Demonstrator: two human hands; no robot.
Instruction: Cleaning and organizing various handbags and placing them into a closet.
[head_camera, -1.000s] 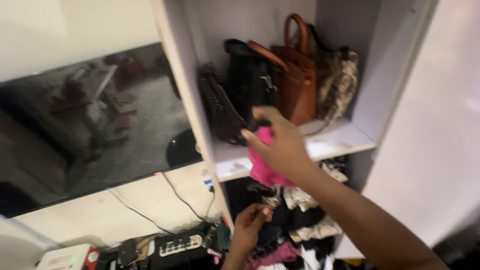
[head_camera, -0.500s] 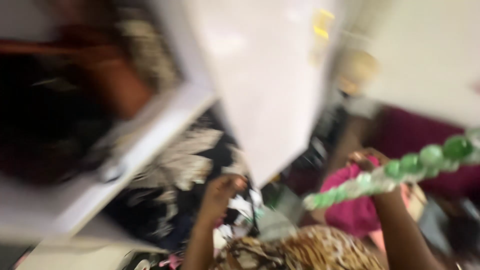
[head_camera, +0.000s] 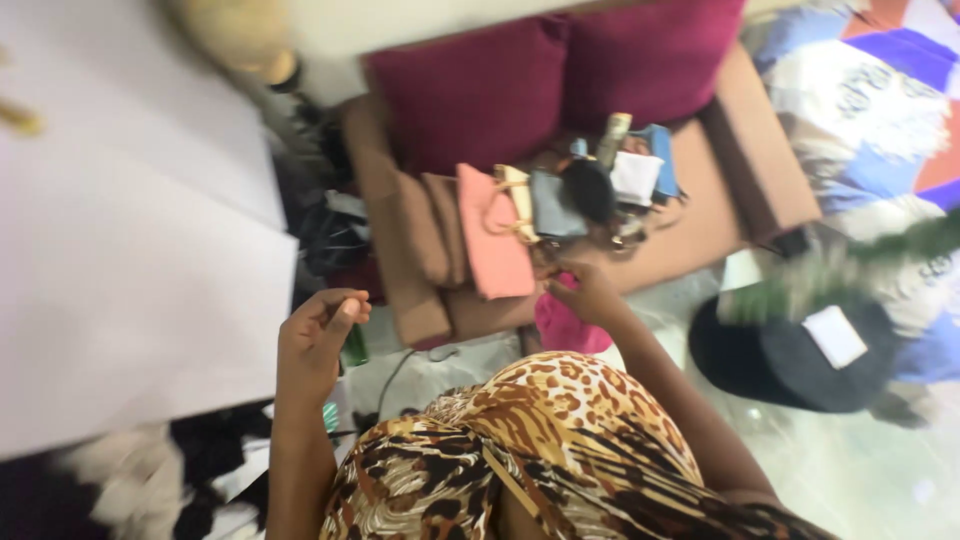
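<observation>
My right hand (head_camera: 585, 293) grips a bright pink cloth (head_camera: 566, 326) low in front of a brown sofa seat (head_camera: 700, 225). My left hand (head_camera: 315, 340) is raised beside a white cabinet door (head_camera: 130, 300), its fingers loosely curled and holding nothing. On the seat lie a salmon-pink bag (head_camera: 492, 245), tan folded bags (head_camera: 425, 235), a dark round item (head_camera: 588, 190) and several small things. My leopard-print garment (head_camera: 520, 450) fills the lower middle.
Maroon cushions (head_camera: 560, 80) back the sofa. A black round object with a white tag (head_camera: 790, 350) sits on the glossy floor at right. A blurred green beaded strand (head_camera: 850, 265) hangs at right. Dark and white clothes (head_camera: 180, 480) pile at the lower left.
The view has swung from the cabinet shelves with handbags to the sofa. My right hand carried the pink cloth away from the shelf and down toward the seat.
</observation>
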